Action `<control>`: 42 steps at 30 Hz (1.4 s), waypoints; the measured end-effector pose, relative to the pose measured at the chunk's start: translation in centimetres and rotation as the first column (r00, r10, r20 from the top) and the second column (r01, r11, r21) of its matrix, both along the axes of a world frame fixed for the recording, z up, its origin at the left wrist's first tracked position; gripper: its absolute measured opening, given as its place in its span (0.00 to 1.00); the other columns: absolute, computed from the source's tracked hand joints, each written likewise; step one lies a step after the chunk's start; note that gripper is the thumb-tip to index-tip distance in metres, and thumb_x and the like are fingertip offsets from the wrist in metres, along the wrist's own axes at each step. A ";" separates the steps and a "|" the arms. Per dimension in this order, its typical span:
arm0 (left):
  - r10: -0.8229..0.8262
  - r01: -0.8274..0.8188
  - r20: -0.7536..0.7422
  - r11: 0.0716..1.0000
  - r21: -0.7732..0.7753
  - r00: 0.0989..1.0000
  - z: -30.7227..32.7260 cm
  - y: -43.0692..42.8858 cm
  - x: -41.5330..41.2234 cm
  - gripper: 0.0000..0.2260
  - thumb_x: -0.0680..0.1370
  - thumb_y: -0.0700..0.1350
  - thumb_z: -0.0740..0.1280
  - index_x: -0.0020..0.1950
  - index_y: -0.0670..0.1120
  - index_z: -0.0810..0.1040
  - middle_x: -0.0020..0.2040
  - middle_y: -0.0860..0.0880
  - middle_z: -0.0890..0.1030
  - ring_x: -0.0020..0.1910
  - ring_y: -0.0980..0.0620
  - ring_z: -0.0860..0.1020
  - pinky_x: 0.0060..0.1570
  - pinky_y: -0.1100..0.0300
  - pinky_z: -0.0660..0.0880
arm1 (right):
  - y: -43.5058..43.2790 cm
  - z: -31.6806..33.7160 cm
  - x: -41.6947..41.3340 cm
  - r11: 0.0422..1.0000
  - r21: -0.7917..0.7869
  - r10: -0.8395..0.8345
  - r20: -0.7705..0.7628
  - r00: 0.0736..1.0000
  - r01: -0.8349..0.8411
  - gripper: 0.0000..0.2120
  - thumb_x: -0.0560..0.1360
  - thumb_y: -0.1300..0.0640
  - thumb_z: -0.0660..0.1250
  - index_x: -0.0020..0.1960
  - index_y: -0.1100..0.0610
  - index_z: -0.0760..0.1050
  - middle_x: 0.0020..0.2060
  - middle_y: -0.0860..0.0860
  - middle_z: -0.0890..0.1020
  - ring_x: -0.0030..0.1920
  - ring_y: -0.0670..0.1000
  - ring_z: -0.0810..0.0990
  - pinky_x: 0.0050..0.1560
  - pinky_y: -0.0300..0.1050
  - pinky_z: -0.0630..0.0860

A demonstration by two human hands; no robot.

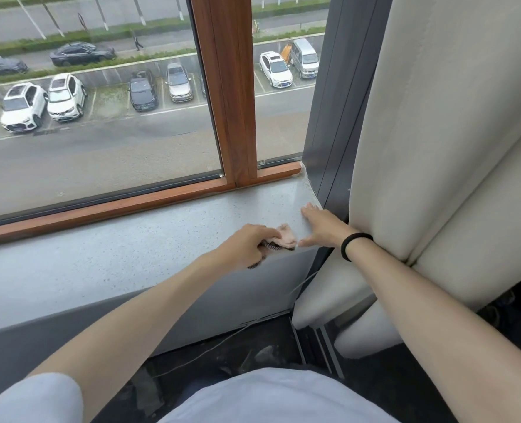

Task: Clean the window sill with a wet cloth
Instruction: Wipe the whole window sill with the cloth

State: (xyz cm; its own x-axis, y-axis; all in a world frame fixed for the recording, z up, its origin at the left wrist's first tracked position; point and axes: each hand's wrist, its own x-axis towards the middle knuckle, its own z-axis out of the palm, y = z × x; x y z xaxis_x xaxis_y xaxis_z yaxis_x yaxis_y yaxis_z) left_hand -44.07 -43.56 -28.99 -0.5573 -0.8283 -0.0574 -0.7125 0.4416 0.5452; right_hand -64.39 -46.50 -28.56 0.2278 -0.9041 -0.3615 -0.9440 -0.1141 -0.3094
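— Where is the cloth?

— On the near edge of the window sill, towards its right end. It is a pinkish bundle with a dark, patterned strip hanging below the left hand.

— How does that hand have it?

— The fingers are curled round the bunched cloth, knuckles up. Most of the cloth is buried in the fist, so its shape is hard to make out, and I cannot tell whether it is wet.

— And the right hand?

— Just right of the cloth, lying flat on the sill with the fingers straight and pointing far, holding nothing. The thumb reaches left, nearly to the cloth; I cannot tell if they touch. A black wristband sits on that wrist.

— What hems the sill in?

— The wooden frame along its far side, and a pale padded panel standing at the right, cut off by the top and right edges. The sill's left end runs out of view too.

— Anything below?

— A thin cable trailing across a dark floor, where the detail is murky. A white shirt blocks the nearest part.

— Beyond the glass?

— Parked cars far below, softened by the glass.
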 end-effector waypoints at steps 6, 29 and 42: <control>0.152 -0.120 0.096 0.952 -0.282 0.984 -1.2 -3.5 1.4 0.18 0.72 0.29 0.61 0.57 0.45 0.79 0.47 0.43 0.74 0.47 0.42 0.73 0.38 0.51 0.71 | 0.0 0.0 0.1 1.000 -0.006 -0.012 0.013 1.000 0.012 0.38 0.69 0.50 0.75 0.71 0.63 0.60 0.76 0.60 0.53 0.76 0.56 0.53 0.73 0.48 0.57; 0.130 -0.018 0.194 0.870 -0.492 0.972 -1.5 -11.7 -4.7 0.07 0.62 0.31 0.72 0.35 0.42 0.81 0.33 0.45 0.80 0.36 0.43 0.76 0.24 0.60 0.68 | 0.0 -0.1 -0.3 0.997 0.059 -0.051 0.081 0.995 0.046 0.46 0.70 0.53 0.73 0.77 0.62 0.49 0.77 0.58 0.46 0.77 0.54 0.45 0.73 0.42 0.47; 0.113 -0.071 0.110 0.942 -0.328 0.987 -1.1 -11.7 -6.8 0.09 0.74 0.39 0.66 0.49 0.47 0.84 0.46 0.46 0.81 0.47 0.43 0.75 0.35 0.57 0.67 | 0.0 0.1 -0.2 0.996 0.051 -0.072 0.107 0.992 0.067 0.43 0.70 0.54 0.74 0.75 0.64 0.54 0.76 0.58 0.53 0.77 0.55 0.49 0.73 0.43 0.50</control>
State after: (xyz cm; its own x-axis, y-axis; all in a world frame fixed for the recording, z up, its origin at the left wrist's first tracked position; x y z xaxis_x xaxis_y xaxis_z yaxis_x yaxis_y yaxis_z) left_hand -50.89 -55.22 -30.04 -0.4833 -0.8614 0.1562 -0.8117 0.5078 0.2885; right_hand -64.62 -46.47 -28.49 0.2052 -0.9016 -0.3809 -0.9096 -0.0321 -0.4142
